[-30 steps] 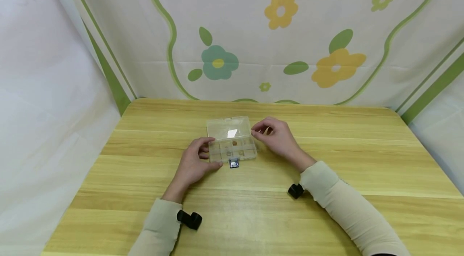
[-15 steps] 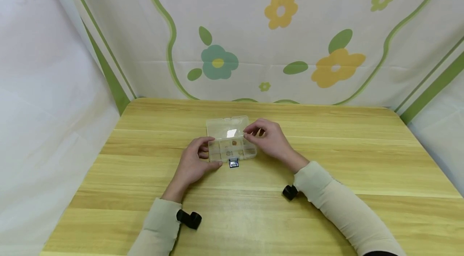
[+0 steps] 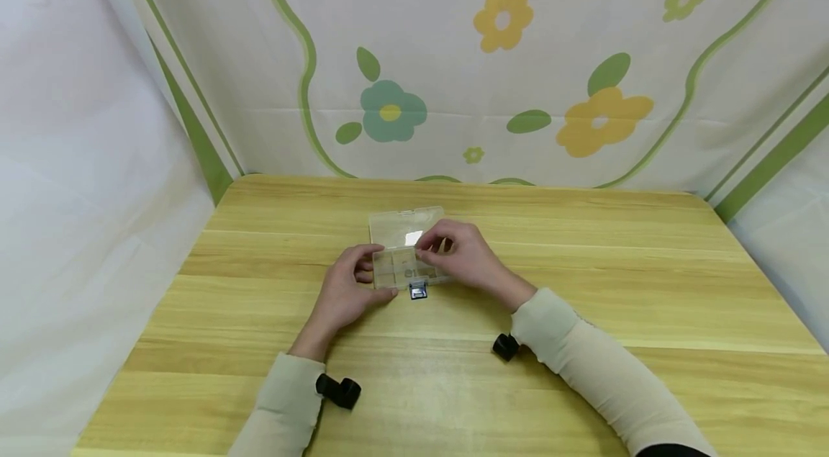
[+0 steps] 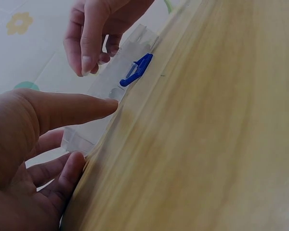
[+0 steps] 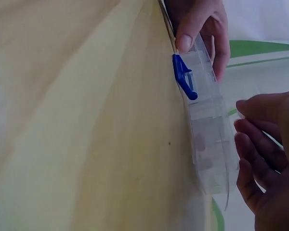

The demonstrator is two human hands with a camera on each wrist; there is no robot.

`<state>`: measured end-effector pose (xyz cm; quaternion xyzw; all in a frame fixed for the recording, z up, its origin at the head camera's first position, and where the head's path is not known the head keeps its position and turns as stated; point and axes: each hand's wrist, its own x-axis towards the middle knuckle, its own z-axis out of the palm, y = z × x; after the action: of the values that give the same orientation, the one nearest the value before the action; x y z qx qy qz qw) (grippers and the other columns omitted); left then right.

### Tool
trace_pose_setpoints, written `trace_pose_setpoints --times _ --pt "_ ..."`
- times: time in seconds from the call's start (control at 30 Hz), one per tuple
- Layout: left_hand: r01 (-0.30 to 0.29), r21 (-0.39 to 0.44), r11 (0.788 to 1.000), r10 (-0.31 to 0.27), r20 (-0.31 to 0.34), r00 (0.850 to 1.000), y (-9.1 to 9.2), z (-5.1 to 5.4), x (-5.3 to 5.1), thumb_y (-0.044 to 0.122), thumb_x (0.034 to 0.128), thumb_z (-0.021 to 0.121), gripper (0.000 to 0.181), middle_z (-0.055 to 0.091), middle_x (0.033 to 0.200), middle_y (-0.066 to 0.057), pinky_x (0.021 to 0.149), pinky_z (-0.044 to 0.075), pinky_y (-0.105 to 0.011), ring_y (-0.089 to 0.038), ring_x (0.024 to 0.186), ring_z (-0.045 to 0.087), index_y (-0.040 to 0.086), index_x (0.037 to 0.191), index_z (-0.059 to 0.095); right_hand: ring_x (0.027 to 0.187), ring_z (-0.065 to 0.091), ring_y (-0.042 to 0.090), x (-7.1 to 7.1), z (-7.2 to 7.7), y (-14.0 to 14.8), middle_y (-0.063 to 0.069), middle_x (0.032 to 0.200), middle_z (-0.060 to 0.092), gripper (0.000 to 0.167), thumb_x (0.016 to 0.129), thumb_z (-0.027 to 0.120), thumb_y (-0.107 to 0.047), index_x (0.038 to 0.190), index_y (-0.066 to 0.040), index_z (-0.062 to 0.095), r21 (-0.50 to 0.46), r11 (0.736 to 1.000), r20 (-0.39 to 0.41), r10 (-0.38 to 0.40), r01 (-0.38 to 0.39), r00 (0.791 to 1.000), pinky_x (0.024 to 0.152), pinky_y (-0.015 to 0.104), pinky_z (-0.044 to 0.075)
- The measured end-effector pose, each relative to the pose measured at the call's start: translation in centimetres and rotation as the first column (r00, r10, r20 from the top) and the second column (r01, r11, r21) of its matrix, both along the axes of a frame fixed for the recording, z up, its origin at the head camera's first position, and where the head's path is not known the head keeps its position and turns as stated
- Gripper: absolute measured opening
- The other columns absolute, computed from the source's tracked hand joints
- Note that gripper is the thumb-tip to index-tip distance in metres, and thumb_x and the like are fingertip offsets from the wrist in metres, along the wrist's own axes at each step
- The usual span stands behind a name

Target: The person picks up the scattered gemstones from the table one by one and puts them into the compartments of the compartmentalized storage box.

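A clear plastic compartment box (image 3: 383, 271) lies on the table with its lid (image 3: 391, 227) raised at the back and its blue latch (image 3: 418, 291) folded down in front. My left hand (image 3: 346, 288) grips the box's left end, thumb along the near edge and fingers at the far side. Over the right compartments, my right hand (image 3: 463, 252) pinches a tiny pale thing between thumb and forefinger; its kind is too small to tell. A small round item (image 3: 409, 273) shows in a front compartment. The right hand covers part of the box.
The wooden table (image 3: 583, 263) runs back to a white cloth backdrop (image 3: 447, 68) printed with flowers. A black wrist camera (image 3: 340, 392) sits on the left sleeve and another black camera (image 3: 506, 347) on the right.
My right hand has moved left and toward me, from beside the box's right edge to over its compartments, hiding the brownish item there. The left hand and the box stay put.
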<state>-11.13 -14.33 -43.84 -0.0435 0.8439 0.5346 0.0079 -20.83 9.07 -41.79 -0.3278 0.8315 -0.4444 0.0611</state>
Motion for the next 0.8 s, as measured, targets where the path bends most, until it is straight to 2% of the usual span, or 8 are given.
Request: trace_pose_setpoints --times 0.17,0.37,0.53,0.8 --pt "0.002 0.005 1.000 -0.002 -0.007 1.000 -0.1 -0.1 -0.1 0.008 0.0786 0.096 0.075 0.063 0.138 -0.014 0.101 0.059 -0.047 -0.030 0.114 0.066 0.012 0.146 0.063 0.081 0.061 0.016 0.0 0.4 -0.7 -0.006 0.095 0.075 0.009 0.095 0.083 -0.014 0.103 -0.018 0.084 0.052 0.993 0.028 0.104 -0.105 0.994 0.070 0.026 0.053" --pt "0.009 0.009 1.000 -0.009 -0.016 1.000 -0.1 -0.1 -0.1 0.007 0.0786 0.096 0.075 0.063 0.139 -0.014 0.100 0.060 -0.047 -0.030 0.113 0.066 0.012 0.146 0.063 0.080 0.061 0.011 -0.1 0.6 -1.4 -0.009 0.093 0.074 0.008 0.096 0.082 -0.015 0.103 -0.018 0.086 0.098 0.975 -0.003 0.201 -0.200 0.980 0.070 0.026 0.052" --pt "0.009 0.015 1.000 -0.008 -0.019 1.000 -0.1 -0.1 0.0 0.007 0.0785 0.095 0.074 0.063 0.140 -0.014 0.099 0.060 -0.047 -0.031 0.113 0.066 0.011 0.145 0.063 0.087 0.065 0.008 -0.1 0.6 -2.0 -0.007 0.094 0.075 0.007 0.096 0.082 -0.015 0.103 -0.016 0.086 0.132 0.964 -0.013 0.236 -0.232 0.972 0.078 0.026 0.055" --pt "0.011 0.014 1.000 -0.011 -0.030 0.999 -0.1 -0.2 0.1 0.011 0.0792 0.095 0.073 0.064 0.141 -0.013 0.099 0.059 -0.045 -0.030 0.113 0.066 0.013 0.145 0.064 0.094 0.065 0.012 0.4 0.3 -2.8 -0.007 0.097 0.075 0.007 0.096 0.084 -0.018 0.102 -0.017 0.086 0.144 0.953 -0.055 0.275 -0.265 0.960 0.083 0.026 0.058"
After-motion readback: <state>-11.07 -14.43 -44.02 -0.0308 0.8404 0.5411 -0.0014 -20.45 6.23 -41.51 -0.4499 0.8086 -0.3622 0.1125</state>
